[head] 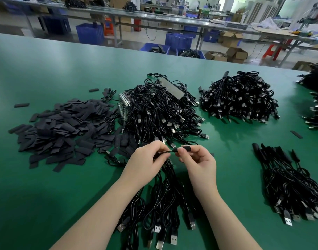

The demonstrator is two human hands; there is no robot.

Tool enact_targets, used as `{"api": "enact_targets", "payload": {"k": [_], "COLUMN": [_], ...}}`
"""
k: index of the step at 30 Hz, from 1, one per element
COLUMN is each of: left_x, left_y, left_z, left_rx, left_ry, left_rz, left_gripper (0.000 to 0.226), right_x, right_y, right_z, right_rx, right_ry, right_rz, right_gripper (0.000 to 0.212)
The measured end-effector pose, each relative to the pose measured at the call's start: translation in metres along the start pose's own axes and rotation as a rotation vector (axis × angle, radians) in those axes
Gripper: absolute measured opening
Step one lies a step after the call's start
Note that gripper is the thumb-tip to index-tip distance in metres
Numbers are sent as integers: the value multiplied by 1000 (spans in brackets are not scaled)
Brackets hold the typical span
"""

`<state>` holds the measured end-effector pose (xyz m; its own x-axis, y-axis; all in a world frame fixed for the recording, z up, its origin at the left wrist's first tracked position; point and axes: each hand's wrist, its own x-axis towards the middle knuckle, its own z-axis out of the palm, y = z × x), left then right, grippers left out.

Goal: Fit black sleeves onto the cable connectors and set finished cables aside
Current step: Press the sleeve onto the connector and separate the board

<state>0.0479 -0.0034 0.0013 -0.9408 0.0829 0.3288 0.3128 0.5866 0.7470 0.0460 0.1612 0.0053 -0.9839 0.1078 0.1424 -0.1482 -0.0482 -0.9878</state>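
- The green table fills the view; workbenches and blue crates stand beyond its far edge at 12 o'clock.
- At 12 o'clock from the hands lies the biggest cable heap, its bare USB plugs showing; I judge this to be unsleeved stock, so most of the job is left.
- A second cable heap sits at 1 o'clock; whether those are sleeved cannot be told.
- The loose black sleeves spread at 10 o'clock, a large supply unused.
- At 4 o'clock a neat bundle shows black sleeves on its far ends: likely the finished cables set aside, a modest share of the whole.
- A bunch of cables hangs under the hands toward 6 o'clock, probably the batch being worked.
- The left hand pinches a thin connector end between fingertip and thumb.
- The right hand pinches a black sleeve, its mouth just beside that connector, not yet slid on.
- No brand, label or writing can be read anywhere.
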Motion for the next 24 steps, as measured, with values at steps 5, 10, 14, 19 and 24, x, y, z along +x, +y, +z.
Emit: {"api": "enact_targets", "payload": {"k": [5,10,14,19,24], "left_x": [1,-1,0,-1,-1], "left_y": [0,0,3,6,7], "left_z": [-2,-1,-2,-5,-5], "left_rx": [-40,-34,22,130,120], "left_ry": [86,73,64,-47,-46], "left_rz": [-4,-38,-51,-25,-17], "left_gripper": [20,24,25,27,27], "right_x": [1,1,0,-1,-3], "right_y": [1,-1,-1,-2,-3], "right_z": [-1,0,-1,1,1], "right_rx": [-3,75,125,50,-3], "right_ry": [1,11,20,7,37], "right_rz": [6,28,44,-6,-47], "right_gripper": [22,24,20,25,23]}}
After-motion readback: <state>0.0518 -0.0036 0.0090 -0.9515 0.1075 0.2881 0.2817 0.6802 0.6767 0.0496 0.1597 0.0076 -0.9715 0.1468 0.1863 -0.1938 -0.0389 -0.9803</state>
